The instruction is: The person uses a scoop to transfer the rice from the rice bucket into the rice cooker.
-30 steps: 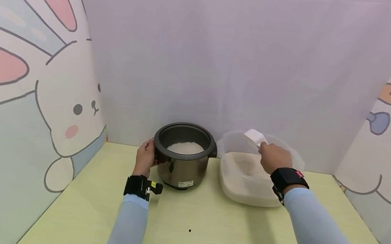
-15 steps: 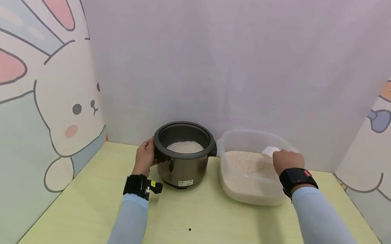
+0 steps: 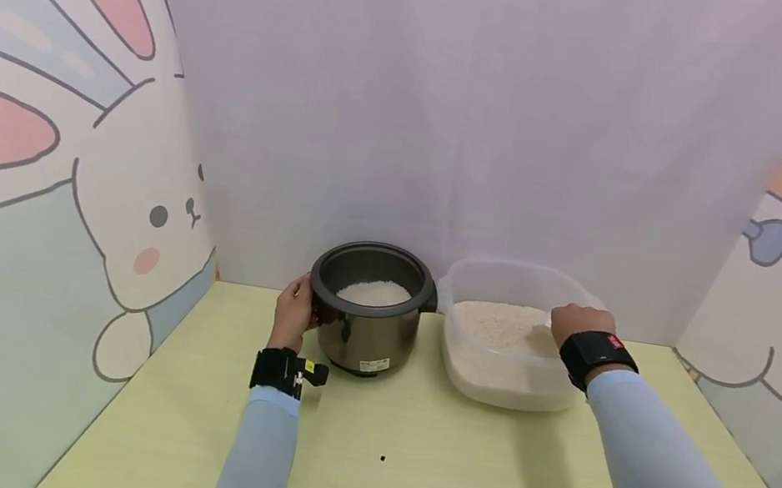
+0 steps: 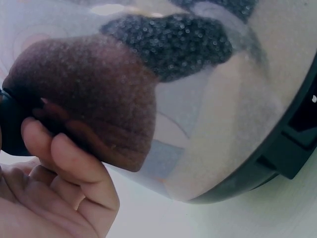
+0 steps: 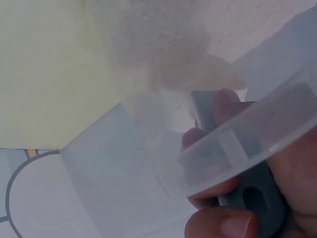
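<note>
A brown rice cooker stands on the table at the back, lidless, with white rice in its dark pot. My left hand holds it by the dark side handle; in the left wrist view the fingers curl under that handle. To the right stands a translucent plastic tub with a bed of rice inside. Over the tub's right side, my right hand grips a scoop by its grey handle, seen in the right wrist view through and below the tub's rim. In the head view the hand hides the scoop.
The pale yellow table has one small black speck in front of the cooker. Behind hangs a plain lilac curtain. Cartoon-printed panels, one with a rabbit, close in both sides.
My right hand has moved right and lowered the scoop from above the tub's middle into its right side. My left hand keeps its hold on the rice cooker.
</note>
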`<state>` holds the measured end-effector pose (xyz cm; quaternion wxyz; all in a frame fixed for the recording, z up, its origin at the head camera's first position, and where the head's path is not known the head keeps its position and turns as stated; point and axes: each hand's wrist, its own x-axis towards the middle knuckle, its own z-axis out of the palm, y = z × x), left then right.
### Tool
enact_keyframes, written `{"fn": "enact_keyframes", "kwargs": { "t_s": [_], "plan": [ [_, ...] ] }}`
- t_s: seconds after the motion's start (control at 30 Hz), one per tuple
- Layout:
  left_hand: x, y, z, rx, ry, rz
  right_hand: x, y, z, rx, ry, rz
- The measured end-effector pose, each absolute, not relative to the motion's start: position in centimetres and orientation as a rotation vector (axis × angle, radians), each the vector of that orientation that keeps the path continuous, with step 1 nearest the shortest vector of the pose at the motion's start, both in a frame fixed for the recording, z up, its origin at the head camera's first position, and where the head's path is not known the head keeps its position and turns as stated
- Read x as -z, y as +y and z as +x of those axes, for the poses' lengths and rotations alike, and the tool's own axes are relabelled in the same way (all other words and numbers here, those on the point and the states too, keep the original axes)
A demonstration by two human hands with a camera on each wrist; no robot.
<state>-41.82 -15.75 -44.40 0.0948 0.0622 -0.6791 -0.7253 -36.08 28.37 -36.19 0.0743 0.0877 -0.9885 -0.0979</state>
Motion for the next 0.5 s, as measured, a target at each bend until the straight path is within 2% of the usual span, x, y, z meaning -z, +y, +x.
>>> {"fn": "enact_keyframes", "kwargs": {
  "t_s": [0.5],
  "plan": [
    [44.36,-15.68,-41.82,2.127,-2.012,0.176,35.5,28.33,-35.8,0.18,-3.015,0.378]
  ]
}}
